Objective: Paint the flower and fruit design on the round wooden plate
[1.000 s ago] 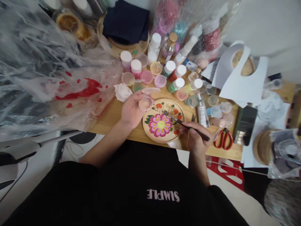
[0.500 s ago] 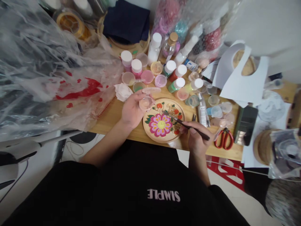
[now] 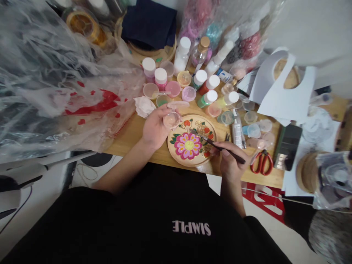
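My left hand (image 3: 154, 129) is closed around a small clear plastic cup (image 3: 172, 121) with its lid (image 3: 178, 105) flipped up; something pale lies inside. The cup is held over the left edge of a round wooden plaque (image 3: 176, 157). A pink flower with a yellow centre (image 3: 189, 146), orange blooms and green leaves decorate the plaque. In my right hand (image 3: 232, 161) is a thin dark-handled tool (image 3: 229, 151), gripped like a pen. Its metal end is over the plaque's upper middle, among the gold-outlined shapes; whether it touches, I cannot tell.
Behind the plaque stand several white-capped paint bottles (image 3: 207, 99) and small open cups (image 3: 189, 94). A crumpled tissue (image 3: 144, 107) lies left. Toward the right are a labelled tube (image 3: 237, 130), red-handled pliers (image 3: 261, 163) and a dark phone (image 3: 288, 146). Plastic wrapping (image 3: 96, 80) covers the left side.
Both hands, the cup and the tool keep nearly the same positions. The view has shifted very slightly.
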Demonstrator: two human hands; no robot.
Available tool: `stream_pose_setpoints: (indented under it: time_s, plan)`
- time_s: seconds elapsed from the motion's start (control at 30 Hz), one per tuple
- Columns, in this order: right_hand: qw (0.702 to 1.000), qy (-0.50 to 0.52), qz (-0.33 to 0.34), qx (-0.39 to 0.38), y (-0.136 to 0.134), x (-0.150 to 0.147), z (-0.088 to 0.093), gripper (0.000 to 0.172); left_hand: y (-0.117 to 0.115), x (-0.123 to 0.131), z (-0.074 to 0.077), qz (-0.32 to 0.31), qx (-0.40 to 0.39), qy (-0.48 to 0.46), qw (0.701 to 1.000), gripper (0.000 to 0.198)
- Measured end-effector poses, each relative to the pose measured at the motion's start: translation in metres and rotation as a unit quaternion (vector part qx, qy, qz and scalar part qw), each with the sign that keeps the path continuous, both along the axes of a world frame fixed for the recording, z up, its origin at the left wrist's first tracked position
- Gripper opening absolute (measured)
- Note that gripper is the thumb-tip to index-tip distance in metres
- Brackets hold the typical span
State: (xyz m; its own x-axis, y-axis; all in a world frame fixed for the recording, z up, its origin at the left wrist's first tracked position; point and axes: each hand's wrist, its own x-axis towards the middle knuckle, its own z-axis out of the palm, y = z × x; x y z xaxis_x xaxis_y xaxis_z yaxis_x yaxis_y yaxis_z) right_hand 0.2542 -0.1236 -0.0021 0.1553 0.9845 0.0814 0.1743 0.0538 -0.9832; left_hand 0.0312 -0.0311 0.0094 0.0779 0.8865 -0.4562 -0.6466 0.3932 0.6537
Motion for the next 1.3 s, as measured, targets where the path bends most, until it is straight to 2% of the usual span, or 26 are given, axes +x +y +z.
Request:
stream_pose_setpoints:
  time_s: [0.23, 0.6, 0.8, 1.3]
  plan:
    - [1.0, 0.001, -0.006, 0.009, 0.0012, -0.0018, 0.0033, 0.022, -0.0004, -0.0028, -0.0043, -0.02, 0.004, 0.015, 1.0, 0.02]
    - [1.0, 0.01, -0.002, 0.015, 0.0003, -0.0012, 0.0027, 0.023, 0.0005, 0.0007, 0.0006, 0.005, -0.007, -0.002, 1.0, 0.023]
    - [1.0, 0.007, 0.008, 0.019, 0.0013, -0.0021, 0.0014, 0.022, 0.0004, 0.0001, 0.0011, -0.003, -0.001, 0.002, 1.0, 0.028]
    - [1.0, 0.019, 0.015, 0.018, 0.0014, -0.0008, -0.0012, 0.022, 0.0015, 0.0003, -0.0029, -0.008, 0.021, -0.008, 1.0, 0.02]
